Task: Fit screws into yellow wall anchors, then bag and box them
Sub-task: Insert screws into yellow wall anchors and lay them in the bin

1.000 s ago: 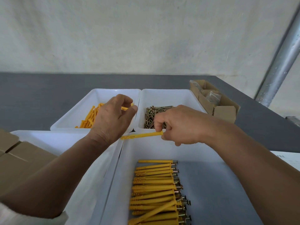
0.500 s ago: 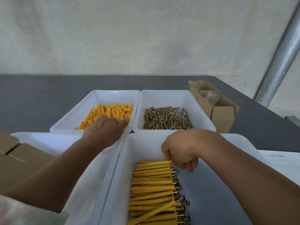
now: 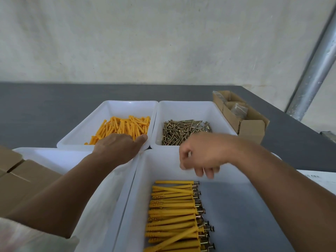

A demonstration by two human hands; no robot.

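Hovering blurred just above the fitted anchors [image 3: 172,206], the right hand [image 3: 201,155] hangs loosely curled, holding nothing. Four white trays [image 3: 163,160] show. Beyond it lie screws [image 3: 181,130]. The left hand [image 3: 118,148] hides its fingers among loose anchors [image 3: 125,124]; its grip cannot be told. Two cardboard boxes [image 3: 252,128] flank the hands, the left one cut off.

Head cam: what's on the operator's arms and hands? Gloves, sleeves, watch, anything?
No gloves, rings or watch in view: left hand and right hand are bare, both forearms too. Only clothing visible is a pale sleeve at the left arm's near end, bottom-left corner. Right arm shows no sleeve within frame.
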